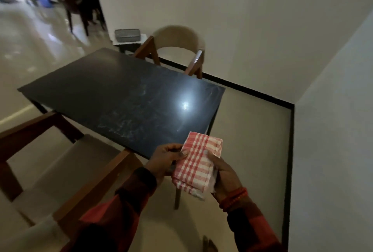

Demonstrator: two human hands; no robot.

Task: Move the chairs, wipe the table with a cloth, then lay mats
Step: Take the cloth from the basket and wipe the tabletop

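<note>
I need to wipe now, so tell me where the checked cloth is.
In the head view, the folded red-and-white checked cloth is low and right of centre, held between the left hand and right hand just off the dark table's near right corner.

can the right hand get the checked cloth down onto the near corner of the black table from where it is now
Probably yes. The right hand and left hand hold the folded checked cloth just above the table's near corner, with nothing between. The near chair sits off to the left, clear of that path.
</note>
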